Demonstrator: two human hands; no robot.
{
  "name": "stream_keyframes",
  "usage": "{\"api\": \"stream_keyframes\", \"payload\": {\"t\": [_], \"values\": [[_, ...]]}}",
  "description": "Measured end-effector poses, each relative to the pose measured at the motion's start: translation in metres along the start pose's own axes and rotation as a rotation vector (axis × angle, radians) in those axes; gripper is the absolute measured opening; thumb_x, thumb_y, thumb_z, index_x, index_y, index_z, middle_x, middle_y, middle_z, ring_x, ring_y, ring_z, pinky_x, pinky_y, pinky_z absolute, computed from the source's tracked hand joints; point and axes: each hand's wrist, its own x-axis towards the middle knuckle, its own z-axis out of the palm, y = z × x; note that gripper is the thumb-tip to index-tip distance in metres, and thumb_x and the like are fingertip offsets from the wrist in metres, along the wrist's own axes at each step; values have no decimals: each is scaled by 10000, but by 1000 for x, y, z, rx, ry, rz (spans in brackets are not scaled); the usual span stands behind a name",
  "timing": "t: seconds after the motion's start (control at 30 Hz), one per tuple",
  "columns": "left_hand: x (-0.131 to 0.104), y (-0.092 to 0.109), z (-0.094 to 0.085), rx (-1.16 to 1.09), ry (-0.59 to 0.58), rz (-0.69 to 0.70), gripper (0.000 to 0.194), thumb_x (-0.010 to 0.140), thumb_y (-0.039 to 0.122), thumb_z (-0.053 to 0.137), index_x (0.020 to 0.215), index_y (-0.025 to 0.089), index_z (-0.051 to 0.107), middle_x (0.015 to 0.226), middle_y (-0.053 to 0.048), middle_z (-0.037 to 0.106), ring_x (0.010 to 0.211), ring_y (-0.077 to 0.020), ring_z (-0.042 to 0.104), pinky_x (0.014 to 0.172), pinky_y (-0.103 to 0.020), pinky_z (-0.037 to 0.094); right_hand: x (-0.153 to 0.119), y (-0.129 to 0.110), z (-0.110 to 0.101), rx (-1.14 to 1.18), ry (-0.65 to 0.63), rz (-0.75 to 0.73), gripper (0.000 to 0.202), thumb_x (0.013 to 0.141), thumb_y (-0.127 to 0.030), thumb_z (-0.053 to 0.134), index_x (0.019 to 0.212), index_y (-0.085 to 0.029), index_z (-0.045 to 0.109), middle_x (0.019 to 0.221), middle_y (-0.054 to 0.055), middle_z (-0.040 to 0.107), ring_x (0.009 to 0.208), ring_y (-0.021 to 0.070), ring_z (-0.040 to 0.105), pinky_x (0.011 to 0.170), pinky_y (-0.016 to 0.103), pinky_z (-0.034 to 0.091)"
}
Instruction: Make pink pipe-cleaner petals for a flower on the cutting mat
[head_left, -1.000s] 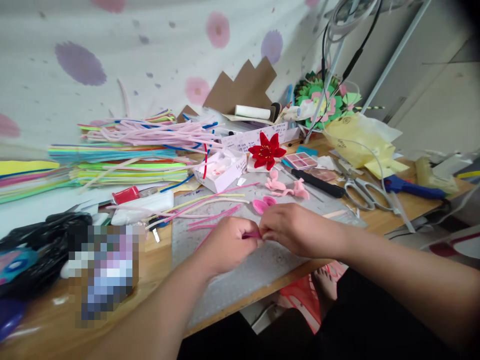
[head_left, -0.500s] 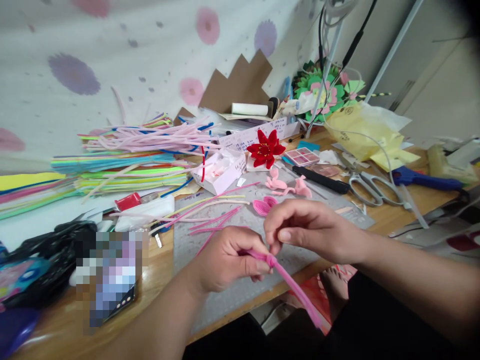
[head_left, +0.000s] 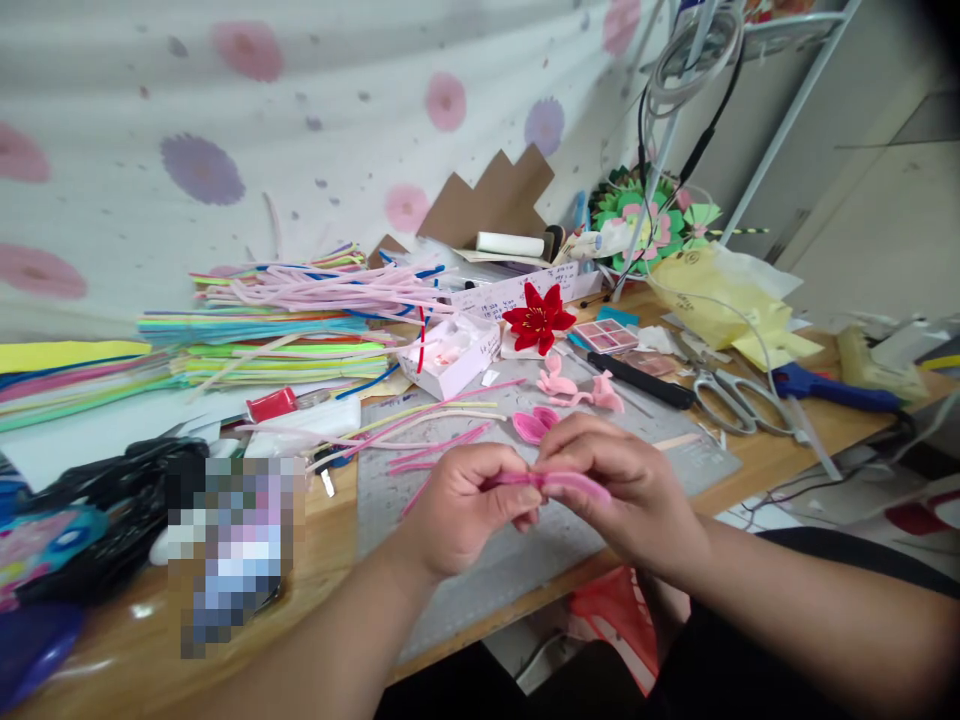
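Observation:
Both hands meet above the near edge of the grey cutting mat point(head_left: 480, 570). My left hand point(head_left: 476, 505) pinches one part of a bundle of pink pipe cleaners point(head_left: 581, 486) between thumb and fingers. Close against it, my right hand point(head_left: 619, 485) grips the same bundle, whose rounded end shows past the thumb. Just behind the right fingers lies a coiled pink petal piece point(head_left: 532, 426). Light pink fuzzy pieces point(head_left: 555, 380) are further back on the mat. Loose pink pipe cleaners point(head_left: 442, 450) lie behind the left hand.
Bundles of coloured pipe cleaners point(head_left: 277, 360) fill the back left. A red fuzzy flower point(head_left: 538, 318) stands behind the mat, beside a white box point(head_left: 457, 365). Scissors point(head_left: 739, 400) and a black-handled tool point(head_left: 641, 380) lie right. Black plastic point(head_left: 112, 520) is at left.
My right hand has come down and closed on the pink bundle beside my left hand. The bundle's long end, which hung down to the right, now points right between the right fingers. The view has shifted slightly.

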Motion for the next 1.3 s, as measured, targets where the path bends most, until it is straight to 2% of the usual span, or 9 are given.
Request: {"api": "stream_keyframes", "payload": {"t": [0.13, 0.27, 0.5, 0.63, 0.73, 0.93, 1.17, 1.23, 1.3], "values": [[3, 5, 1, 377, 152, 111, 218, 792, 270, 607, 615, 144, 587, 566, 1, 568, 551, -103, 520, 549, -224, 403, -8, 6, 17, 17, 159, 223, 41, 805, -183, 618, 768, -186, 637, 755, 27, 598, 724, 144, 574, 667, 279, 467], [6, 5, 3, 548, 287, 99, 243, 790, 285, 600, 591, 147, 585, 565, -6, 584, 554, -112, 532, 556, -229, 404, -5, 18, 21, 133, 201, 351, 109, 819, -259, 601, 735, -189, 599, 747, 25, 585, 731, 153, 564, 679, 294, 464], [10, 3, 3, 313, 259, -73, 206, 769, 321, 632, 681, 138, 601, 639, -7, 635, 584, -118, 595, 586, -231, 437, 13, 22, -5, 282, -102, 505, 248, 750, -288, 672, 964, -173, 627, 821, 32, 627, 723, 141, 597, 669, 291, 488], [11, 4, -1, 242, 218, -153, 199, 744, 315, 665, 784, 125, 620, 724, -32, 654, 654, -149, 630, 613, -255, 463, 14, 24, -5, 175, -27, 449, 170, 740, -322, 675, 765, -154, 664, 770, 42, 633, 704, 142, 586, 657, 295, 477], [12, 7, -4, 156, 199, -112, 211, 803, 321, 594, 870, 125, 636, 861, -65, 660, 717, -167, 640, 659, -299, 502, 14, 25, -4, 223, 3, 537, 208, 735, -342, 677, 764, -137, 656, 695, 31, 622, 618, 123, 561, 581, 274, 463], [13, 9, -3, 313, 358, -61, 162, 796, 273, 596, 760, 122, 639, 719, -38, 659, 593, -139, 619, 582, -260, 497, 10, 25, 2, 409, 43, 690, 185, 696, -301, 716, 745, -136, 648, 653, 9, 629, 579, 97, 559, 573, 249, 470], [12, 3, -5, 30, 417, -10, 216, 763, 319, 646, 893, 157, 588, 800, -29, 664, 637, -139, 621, 621, -283, 507, -1, 28, 25, 686, 418, 734, 180, 640, -277, 764, 721, -172, 643, 634, -18, 627, 572, 106, 583, 612, 282, 489], [14, 2, -7, 44, 462, 29, 185, 762, 317, 645, 841, 155, 602, 756, -10, 647, 617, -123, 595, 601, -262, 494, -2, 27, 24, 725, 361, 739, 183, 642, -279, 764, 728, -172, 645, 636, -16, 625, 591, 107, 579, 639, 285, 482], [15, 3, -11, 137, 514, 74, 155, 762, 304, 642, 788, 153, 619, 718, 0, 630, 629, -118, 578, 598, -243, 478, -2, 26, 16, 751, 172, 730, 241, 642, -321, 759, 802, -168, 663, 736, 18, 649, 700, 133, 598, 690, 299, 477]]}}
